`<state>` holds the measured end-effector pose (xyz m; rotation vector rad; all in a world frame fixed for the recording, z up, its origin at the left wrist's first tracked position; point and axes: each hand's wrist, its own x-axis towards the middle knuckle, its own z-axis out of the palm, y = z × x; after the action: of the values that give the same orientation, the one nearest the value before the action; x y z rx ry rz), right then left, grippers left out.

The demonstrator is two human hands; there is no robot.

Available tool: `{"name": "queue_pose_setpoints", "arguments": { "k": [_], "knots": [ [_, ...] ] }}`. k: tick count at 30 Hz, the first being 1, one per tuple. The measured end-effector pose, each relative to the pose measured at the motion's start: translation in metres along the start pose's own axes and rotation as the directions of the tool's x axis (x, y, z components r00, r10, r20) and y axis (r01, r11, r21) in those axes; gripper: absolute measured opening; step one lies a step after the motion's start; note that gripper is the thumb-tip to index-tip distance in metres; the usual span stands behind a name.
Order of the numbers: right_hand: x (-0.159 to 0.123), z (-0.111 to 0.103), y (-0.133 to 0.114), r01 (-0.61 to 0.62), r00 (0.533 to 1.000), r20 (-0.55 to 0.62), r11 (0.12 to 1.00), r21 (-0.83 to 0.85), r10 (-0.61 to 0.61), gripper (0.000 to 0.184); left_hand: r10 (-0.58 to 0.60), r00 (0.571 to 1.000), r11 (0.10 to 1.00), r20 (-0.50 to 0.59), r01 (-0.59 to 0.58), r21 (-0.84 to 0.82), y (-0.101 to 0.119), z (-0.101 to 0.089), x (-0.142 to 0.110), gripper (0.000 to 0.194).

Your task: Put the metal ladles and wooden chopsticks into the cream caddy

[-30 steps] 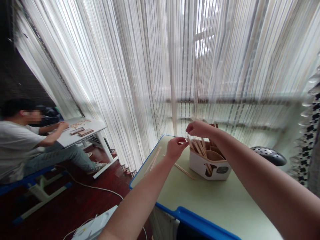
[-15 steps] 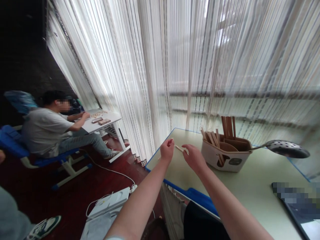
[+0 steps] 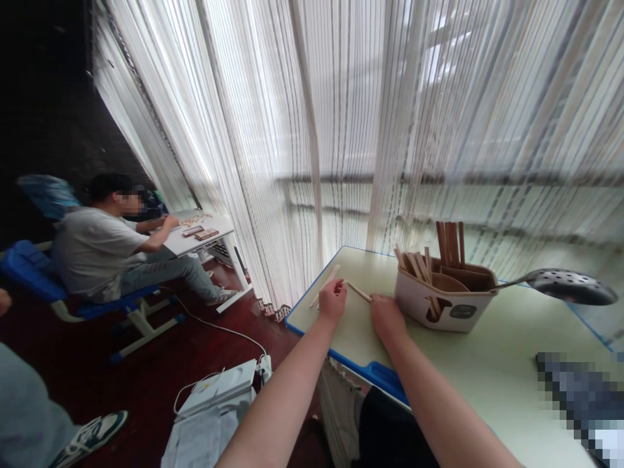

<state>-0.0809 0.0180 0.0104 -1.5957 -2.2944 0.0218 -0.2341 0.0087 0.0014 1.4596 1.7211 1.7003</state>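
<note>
A pale wooden chopstick (image 3: 358,290) slants between my two hands above the table. My right hand (image 3: 389,318) is closed on its near end. My left hand (image 3: 333,302) has its fingers curled in beside the far tip; whether they touch it or hold anything else cannot be made out. Pale thin sticks (image 3: 314,300) lie at the table's left edge, partly hidden behind my left hand. To the right of my right hand stands a white and brown utensil holder (image 3: 414,305) with light chopsticks (image 3: 414,263) and darker ones (image 3: 451,244) upright in it.
A perforated skimmer (image 3: 572,286) juts right from the holder. A dark, blurred-out flat object (image 3: 580,390) lies on the blue-edged table (image 3: 492,364). White boxes (image 3: 219,396) are at lower left. Another person (image 3: 102,247) sits at a white table (image 3: 221,224) with small pieces.
My right hand has moved down and slightly right, showing more of the chopstick. My left hand has shifted slightly right and lower, uncovering sticks behind it. The view has turned slightly.
</note>
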Motion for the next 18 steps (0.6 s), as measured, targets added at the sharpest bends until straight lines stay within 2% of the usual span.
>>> {"name": "queue_pose_setpoints", "arguments": {
  "k": [7, 10, 14, 18],
  "knots": [
    [-0.005, -0.002, 0.003, 0.001, 1.000, -0.006, 0.999, 0.050, -0.001, 0.036, -0.079, 0.997, 0.995, 0.019, 0.080, -0.059, -0.013, 0.005, 0.002, 0.027],
    [-0.005, -0.003, 0.002, 0.029, 0.999, -0.044, 0.994, 0.108, -0.024, 0.035, -0.130, 0.991, 0.982, 0.024, 0.132, -0.136, -0.014, 0.007, 0.004, 0.027],
    [-0.007, -0.002, -0.003, 0.124, 0.987, -0.124, 0.971, 0.205, -0.099, 0.034, -0.218, 0.972, 0.920, 0.086, 0.234, -0.315, -0.013, 0.005, 0.007, 0.027],
    [-0.008, 0.000, -0.007, 0.183, 0.978, -0.147, 0.944, 0.275, -0.147, 0.032, -0.247, 0.953, 0.826, 0.173, 0.301, -0.477, -0.010, 0.001, 0.007, 0.028]
  ]
}}
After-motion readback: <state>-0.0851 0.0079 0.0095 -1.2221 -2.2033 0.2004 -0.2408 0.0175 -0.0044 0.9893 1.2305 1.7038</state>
